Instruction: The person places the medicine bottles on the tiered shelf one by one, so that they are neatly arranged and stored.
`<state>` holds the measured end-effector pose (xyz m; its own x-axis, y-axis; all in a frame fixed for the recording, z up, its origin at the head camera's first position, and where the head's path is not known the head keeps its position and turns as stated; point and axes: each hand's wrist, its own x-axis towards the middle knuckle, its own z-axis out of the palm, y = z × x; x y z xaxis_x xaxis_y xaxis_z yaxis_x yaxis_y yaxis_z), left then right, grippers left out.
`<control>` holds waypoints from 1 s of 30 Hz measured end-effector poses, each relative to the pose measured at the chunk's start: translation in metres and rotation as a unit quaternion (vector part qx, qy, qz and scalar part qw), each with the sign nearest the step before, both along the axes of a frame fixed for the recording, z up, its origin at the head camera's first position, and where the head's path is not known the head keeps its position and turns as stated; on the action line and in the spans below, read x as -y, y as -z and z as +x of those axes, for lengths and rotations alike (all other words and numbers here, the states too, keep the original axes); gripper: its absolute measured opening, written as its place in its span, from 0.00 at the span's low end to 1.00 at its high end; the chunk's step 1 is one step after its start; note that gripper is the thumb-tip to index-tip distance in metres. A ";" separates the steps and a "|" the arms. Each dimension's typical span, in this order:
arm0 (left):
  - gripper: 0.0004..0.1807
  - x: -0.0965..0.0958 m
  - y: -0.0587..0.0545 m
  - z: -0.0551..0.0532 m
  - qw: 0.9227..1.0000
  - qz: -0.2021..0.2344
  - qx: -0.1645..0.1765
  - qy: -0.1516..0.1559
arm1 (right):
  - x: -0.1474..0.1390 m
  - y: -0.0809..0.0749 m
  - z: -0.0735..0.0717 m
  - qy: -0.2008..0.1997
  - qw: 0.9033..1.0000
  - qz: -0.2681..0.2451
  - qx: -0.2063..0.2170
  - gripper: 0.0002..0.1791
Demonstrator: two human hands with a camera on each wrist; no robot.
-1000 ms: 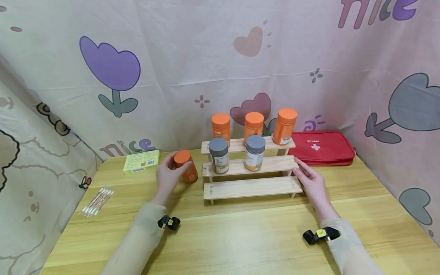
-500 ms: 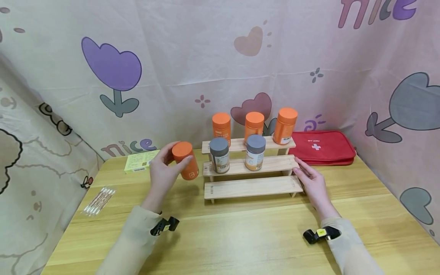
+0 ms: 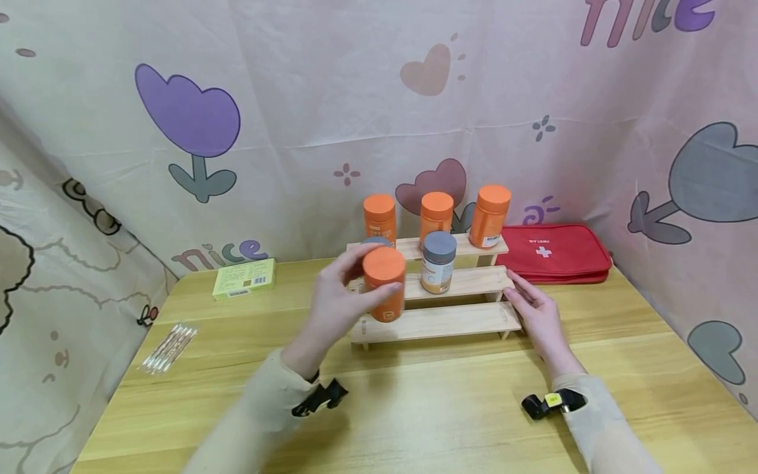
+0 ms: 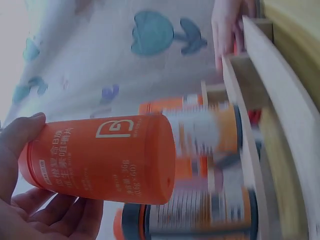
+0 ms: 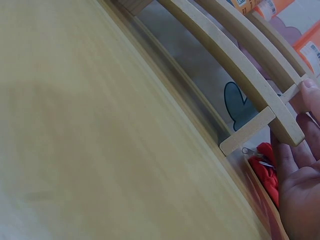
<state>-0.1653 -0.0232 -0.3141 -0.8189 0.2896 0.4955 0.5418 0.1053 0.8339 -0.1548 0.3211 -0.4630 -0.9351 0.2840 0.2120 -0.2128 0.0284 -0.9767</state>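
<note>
An orange supplement bottle [image 3: 385, 289] hangs in my left hand [image 3: 334, 303], gripped between thumb and fingers in front of the left part of a three-step wooden rack [image 3: 438, 322]. Its printed side and base face the left wrist camera [image 4: 105, 160]. Behind it, a grey-lidded bottle [image 3: 376, 241] on the middle step is mostly hidden; another grey-lidded bottle [image 3: 438, 263] stands to its right. Along the top step are three orange bottles [image 3: 489, 217]. My right hand [image 3: 535, 313] holds the rack's right end, thumb at the middle step's end and fingers around behind [image 5: 305, 170].
A red first-aid pouch [image 3: 551, 257] lies behind the rack on the right. Toward the back left lies a yellow-green box [image 3: 244, 279], with a pack of cotton swabs [image 3: 170, 347] nearer the table's left edge. A printed cloth [image 3: 308, 99] hangs behind the wooden table [image 3: 426, 408].
My left hand has lifted the orange bottle off the table and carried it right, to in front of the rack. My right hand has stayed at the rack's right end.
</note>
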 end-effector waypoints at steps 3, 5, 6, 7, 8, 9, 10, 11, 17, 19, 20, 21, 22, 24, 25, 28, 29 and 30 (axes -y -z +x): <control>0.31 -0.023 0.002 0.002 0.999 -0.004 -0.003 0.033 | 0.000 0.000 0.000 0.000 1.000 0.000 -0.001 0.28; 0.30 -0.038 0.004 0.003 0.998 -0.004 -0.008 0.055 | 0.000 -0.001 0.000 0.002 1.000 0.001 0.000 0.28; 0.30 -0.045 0.005 0.004 0.998 -0.007 -0.012 0.061 | 0.001 -0.001 0.000 0.003 1.000 0.002 0.000 0.28; 0.30 -0.053 0.007 0.004 0.998 -0.008 -0.015 0.066 | 0.001 -0.001 0.000 0.005 1.000 0.006 0.002 0.28; 0.29 -0.060 0.009 0.004 0.997 -0.010 -0.020 0.072 | 0.001 -0.002 0.000 0.007 1.000 0.011 0.004 0.28; 0.29 -0.067 0.011 0.004 0.997 -0.012 -0.025 0.077 | 0.001 -0.002 0.000 0.010 1.000 0.016 0.007 0.28; 0.29 -0.074 0.013 0.003 0.996 -0.016 -0.031 0.078 | 0.002 -0.002 0.000 0.012 1.000 0.019 0.009 0.28; 0.29 -0.081 0.016 0.003 0.996 -0.019 -0.037 0.080 | 0.002 -0.002 -0.001 0.013 1.000 0.022 0.011 0.28; 0.29 -0.115 0.035 -0.001 0.996 -0.028 -0.045 0.065 | 0.003 -0.001 -0.002 0.009 0.999 0.029 0.022 0.28; 0.30 -0.125 0.039 -0.002 0.997 -0.033 -0.041 0.050 | 0.002 -0.001 -0.002 0.007 0.999 0.025 0.025 0.28; 0.31 -0.131 0.041 -0.003 0.998 -0.034 -0.041 0.044 | 0.002 -0.001 -0.002 0.008 0.999 0.021 0.025 0.28; 0.32 -0.136 0.043 -0.003 0.998 -0.042 -0.042 0.034 | 0.002 -0.001 -0.002 0.008 1.000 0.017 0.025 0.28; 0.33 -0.141 0.044 -0.004 0.997 -0.050 -0.045 0.023 | 0.002 -0.001 -0.002 0.010 1.000 0.016 0.024 0.28; 0.34 -0.151 0.046 -0.005 0.997 -0.063 -0.050 0.007 | 0.001 0.000 -0.001 0.013 1.000 0.011 0.020 0.27; 0.34 -0.156 0.048 -0.006 0.996 -0.070 -0.054 -0.001 | 0.001 0.000 -0.001 0.014 1.000 0.008 0.017 0.27; 0.34 -0.170 0.052 -0.009 0.994 -0.083 -0.067 -0.018 | 0.001 0.001 0.001 0.013 1.000 -0.005 0.004 0.27; 0.34 -0.174 0.054 -0.010 0.994 -0.085 -0.068 -0.026 | 0.002 0.000 0.001 0.012 1.000 -0.009 0.003 0.28; 0.34 -0.178 0.055 -0.011 0.993 -0.087 -0.071 -0.034 | 0.001 0.001 0.001 0.010 1.000 -0.011 0.004 0.29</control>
<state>-0.1759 0.1549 -0.3690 -0.7649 0.3278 0.5545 0.6393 0.2812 0.7157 -0.1536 0.3197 -0.4636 -0.9305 0.3078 0.1986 -0.2049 0.0120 -0.9787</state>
